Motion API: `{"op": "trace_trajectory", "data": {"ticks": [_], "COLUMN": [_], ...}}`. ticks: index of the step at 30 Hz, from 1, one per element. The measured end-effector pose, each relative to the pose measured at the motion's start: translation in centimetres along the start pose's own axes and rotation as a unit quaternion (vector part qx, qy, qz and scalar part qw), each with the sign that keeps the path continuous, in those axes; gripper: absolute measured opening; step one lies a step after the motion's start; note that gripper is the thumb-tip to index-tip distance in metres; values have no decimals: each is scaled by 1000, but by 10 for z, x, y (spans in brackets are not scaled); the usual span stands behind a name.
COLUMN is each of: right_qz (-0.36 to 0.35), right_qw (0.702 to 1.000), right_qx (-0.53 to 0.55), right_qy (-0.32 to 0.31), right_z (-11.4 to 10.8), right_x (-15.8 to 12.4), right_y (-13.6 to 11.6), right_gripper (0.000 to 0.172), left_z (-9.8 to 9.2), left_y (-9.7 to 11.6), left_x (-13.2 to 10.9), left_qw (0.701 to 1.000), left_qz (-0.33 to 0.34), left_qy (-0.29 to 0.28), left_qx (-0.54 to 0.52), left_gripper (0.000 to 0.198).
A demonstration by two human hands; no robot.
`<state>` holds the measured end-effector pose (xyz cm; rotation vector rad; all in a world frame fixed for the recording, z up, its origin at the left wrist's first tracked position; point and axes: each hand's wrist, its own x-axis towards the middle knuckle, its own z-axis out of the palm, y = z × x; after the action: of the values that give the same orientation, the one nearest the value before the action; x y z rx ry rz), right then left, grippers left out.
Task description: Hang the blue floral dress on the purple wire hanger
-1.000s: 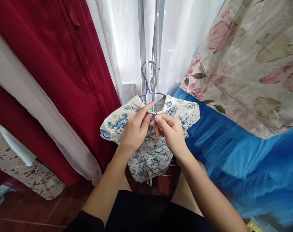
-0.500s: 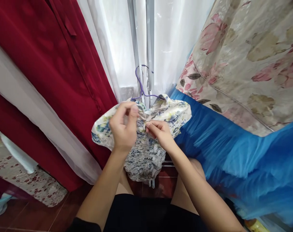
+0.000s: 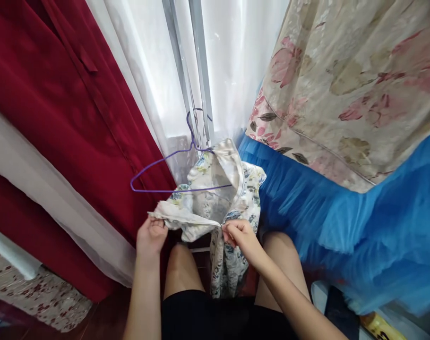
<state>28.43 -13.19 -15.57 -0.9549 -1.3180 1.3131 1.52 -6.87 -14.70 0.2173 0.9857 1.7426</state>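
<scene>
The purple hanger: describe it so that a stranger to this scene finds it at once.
Find the white curtain in the middle, between red fabric and blue tulle. Before it hangs a thin purple wire hanger, the only wire shape, half inside a floral garment.

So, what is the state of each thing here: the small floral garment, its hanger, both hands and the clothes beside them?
floral garment: one side pulled off the hanger, the other on it.
purple hanger: hanging by its hook, one arm bare.
left hand: shut on the garment's edge.
right hand: shut, pinching the garment.
red garment: hanging.
blue tulle skirt: hanging.
</scene>
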Motion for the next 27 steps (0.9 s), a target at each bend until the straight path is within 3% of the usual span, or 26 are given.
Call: {"op": "trace_trajectory", "data": {"ticks": [3, 5, 7, 9, 10, 12, 15, 17, 20, 21, 23, 25, 27], "right_qz": [17, 21, -2, -43, -58, -58, 8, 60, 89, 81, 41, -15, -73], "right_qw": [995, 978, 959, 960, 965, 978, 993, 993, 987, 985, 979, 978, 981], "right_qx": [-96, -202, -276, -261, -225, -127, 0, 61, 40, -5, -114, -177, -179], "right_qy": [-26, -49, -61, -96, -122, -154, -115, -87, -124, -150, -167, -112, -34], "right_z": [-26, -41, -47, -42, -36, -23, -15, -24, -56, -69, -97, -122, -140], "right_x": [-7, -15, -23, -29, -32, -36, -39, -41, -42, -41, -34, -18, 8], "right_y": [21, 28, 25, 15, 8, -7, -27, -39, -63, -73, -92, -110, -122], "right_gripper": [32, 25, 8, 48, 58, 45, 18, 20, 21, 17, 8, 4, 5], "left_z": [2, 10, 22, 35, 42, 54, 62, 57, 37, 29, 16, 10, 11], "left_y": [-41, -56, -63, -66, -66, -64, -59, -58, -68, -72, -78, -76, -66], "left_x": [-21, -43, -71, -100, -112, -131, -138, -134, -123, -120, -113, -106, -99], "left_qw": [997, 993, 971, 917, 882, 819, 756, 715, 645, 624, 584, 557, 563], "left_qz": [-76, -64, -6, 69, 106, 185, 256, 196, 40, 20, 51, 126, 180], "left_qy": [-18, -104, -228, -338, -379, -419, -441, -511, -611, -611, -577, -528, -497], "left_qx": [-21, 1, 73, 198, 258, 344, 411, 435, 457, 487, 568, 629, 635], "left_gripper": [19, 13, 17, 22, 23, 22, 32, 50, 45, 42, 36, 31, 29]}}
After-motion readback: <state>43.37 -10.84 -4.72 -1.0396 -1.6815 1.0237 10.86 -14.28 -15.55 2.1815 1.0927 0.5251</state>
